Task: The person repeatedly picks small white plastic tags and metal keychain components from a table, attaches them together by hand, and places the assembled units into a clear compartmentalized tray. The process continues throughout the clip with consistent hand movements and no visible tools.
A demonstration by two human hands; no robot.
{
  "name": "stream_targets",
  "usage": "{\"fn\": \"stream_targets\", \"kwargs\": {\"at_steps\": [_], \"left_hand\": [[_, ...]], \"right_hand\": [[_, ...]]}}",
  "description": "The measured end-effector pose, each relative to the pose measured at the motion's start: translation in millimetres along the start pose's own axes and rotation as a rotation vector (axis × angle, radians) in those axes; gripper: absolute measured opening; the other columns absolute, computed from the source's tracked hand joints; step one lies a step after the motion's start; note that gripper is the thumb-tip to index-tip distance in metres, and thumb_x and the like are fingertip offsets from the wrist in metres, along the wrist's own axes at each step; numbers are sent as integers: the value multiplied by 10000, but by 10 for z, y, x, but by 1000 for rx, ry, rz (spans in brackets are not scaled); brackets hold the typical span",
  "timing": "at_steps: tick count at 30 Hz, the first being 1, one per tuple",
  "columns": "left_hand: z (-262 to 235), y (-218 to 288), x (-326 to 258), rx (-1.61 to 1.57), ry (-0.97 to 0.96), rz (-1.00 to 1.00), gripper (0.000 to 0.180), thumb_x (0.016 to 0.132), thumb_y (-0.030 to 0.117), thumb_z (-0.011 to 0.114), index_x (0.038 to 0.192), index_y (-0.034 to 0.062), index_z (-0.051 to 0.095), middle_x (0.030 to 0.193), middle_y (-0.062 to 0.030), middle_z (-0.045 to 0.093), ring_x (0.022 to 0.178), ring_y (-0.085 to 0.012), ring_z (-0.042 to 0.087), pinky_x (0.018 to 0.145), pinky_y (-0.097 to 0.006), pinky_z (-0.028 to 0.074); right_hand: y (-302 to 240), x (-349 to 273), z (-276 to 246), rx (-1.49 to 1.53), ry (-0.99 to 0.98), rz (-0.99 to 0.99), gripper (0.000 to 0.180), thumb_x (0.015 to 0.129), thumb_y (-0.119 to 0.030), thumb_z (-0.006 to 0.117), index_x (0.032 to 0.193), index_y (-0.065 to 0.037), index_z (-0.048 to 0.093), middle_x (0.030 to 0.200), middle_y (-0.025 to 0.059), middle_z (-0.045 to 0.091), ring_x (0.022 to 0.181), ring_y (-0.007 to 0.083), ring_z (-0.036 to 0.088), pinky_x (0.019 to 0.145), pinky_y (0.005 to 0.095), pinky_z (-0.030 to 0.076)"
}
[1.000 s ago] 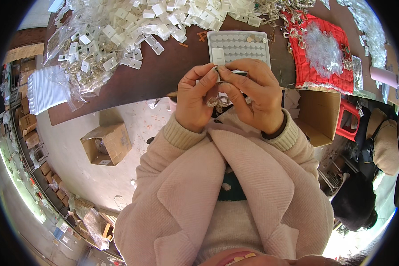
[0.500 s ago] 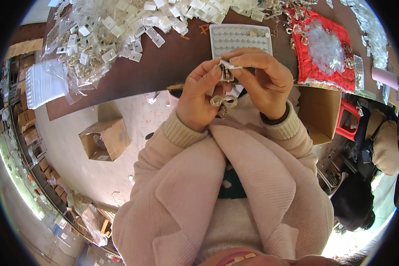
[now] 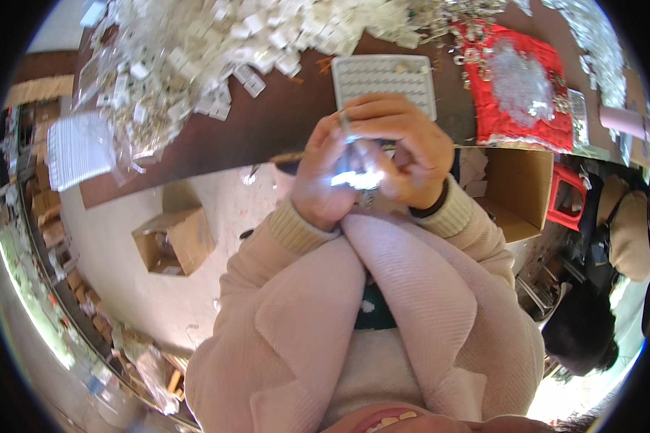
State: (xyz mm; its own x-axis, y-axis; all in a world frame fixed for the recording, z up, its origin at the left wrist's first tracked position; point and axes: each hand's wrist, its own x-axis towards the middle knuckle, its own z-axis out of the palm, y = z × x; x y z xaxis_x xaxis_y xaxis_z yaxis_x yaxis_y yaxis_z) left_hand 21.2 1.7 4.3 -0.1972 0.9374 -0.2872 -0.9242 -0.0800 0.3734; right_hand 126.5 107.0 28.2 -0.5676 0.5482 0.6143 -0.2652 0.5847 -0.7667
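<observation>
My left hand (image 3: 320,177) and my right hand (image 3: 406,148) meet in front of my chest, just short of the table edge. Between them is a small white battery box (image 3: 345,128), mostly hidden by fingers and blurred. My left thumb and fingers close round it, and the right fingers reach across and grip it from the other side. Below it, a bundle of fairy lights (image 3: 357,178) glows bright white between the palms. The glare hides the wire's shape and its exact contact with the fingers.
A pale tray with rows of hollows (image 3: 383,76) lies beyond my hands. White battery boxes (image 3: 267,32) are heaped at the far left. A red cloth (image 3: 477,79) holds a clear tangled pile. Stacked white trays (image 3: 79,151) sit left; cardboard boxes (image 3: 177,242) stand below the table.
The fairy lights, unlit before, now shine. My right hand has turned and closed in toward the left, and the white cover it held against the open battery box no longer shows separately.
</observation>
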Motion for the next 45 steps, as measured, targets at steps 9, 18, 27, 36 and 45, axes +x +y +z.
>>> {"fn": "stream_targets", "kwargs": {"at_steps": [9,18,27,36,45], "left_hand": [[24,64,50,102,33,15,258,1022,232,553,1199,44,560,1039,-28,609,939,-131,593,837,-308,527],[-44,-30,146,241,77,-93,245,1002,227,595,1177,57,571,980,-15,602,705,-59,459,632,-212,418],[-20,-82,159,273,86,-91,286,993,246,616,1188,41,571,949,-5,602,661,-51,395,573,-165,326],[7,-111,201,145,80,-110,343,966,145,635,1290,58,561,1074,-106,657,692,-101,427,581,-203,415],[71,-111,183,200,73,-79,251,997,205,604,1172,25,600,983,-77,634,666,-81,417,546,-205,379]], "right_hand": [[-166,105,-330,-374,-3,-214,396,723,-38,679,1116,-51,715,1170,198,677,972,355,669,859,430,537],[-1049,603,-128,46,287,-554,198,928,-292,609,813,-133,632,819,-32,594,648,123,570,541,285,423],[-576,118,-770,5,172,-580,150,867,-210,636,921,-85,699,949,72,677,757,252,639,650,368,520],[227,-655,-1664,-775,409,531,157,850,21,716,998,-27,735,903,94,713,752,165,676,678,280,530],[401,-658,-1667,-1017,271,398,141,843,-98,731,978,-59,732,891,121,670,758,324,670,651,381,536]]}}
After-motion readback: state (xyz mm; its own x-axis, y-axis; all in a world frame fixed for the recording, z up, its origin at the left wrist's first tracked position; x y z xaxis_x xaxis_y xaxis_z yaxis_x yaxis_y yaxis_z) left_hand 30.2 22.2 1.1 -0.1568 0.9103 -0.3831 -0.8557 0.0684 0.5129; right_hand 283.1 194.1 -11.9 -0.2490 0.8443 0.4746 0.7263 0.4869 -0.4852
